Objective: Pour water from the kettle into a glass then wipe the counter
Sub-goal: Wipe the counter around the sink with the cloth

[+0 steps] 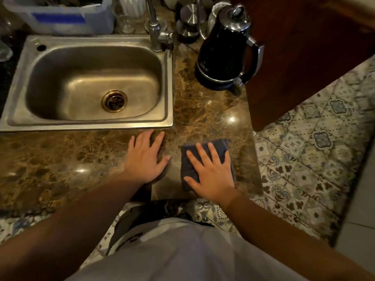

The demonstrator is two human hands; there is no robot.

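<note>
A black electric kettle (224, 51) stands upright on its base at the back right of the brown marble counter (203, 110). A folded dark grey cloth (188, 167) lies flat near the counter's front edge. My right hand (211, 171) presses flat on the cloth with fingers spread. Beside it, my left hand (147, 159) rests palm down on the bare counter, fingers apart and holding nothing. A clear glass (126, 22) stands behind the sink, left of the tap, blurred.
A steel sink (170, 86) fills the counter's left half, with a tap (155, 31) at its back right. A plastic bin (60, 19) and metal lidded pots (188, 19) line the back. A wooden panel (304, 57) rises right of the kettle. Patterned tile floor (304, 159) lies beyond.
</note>
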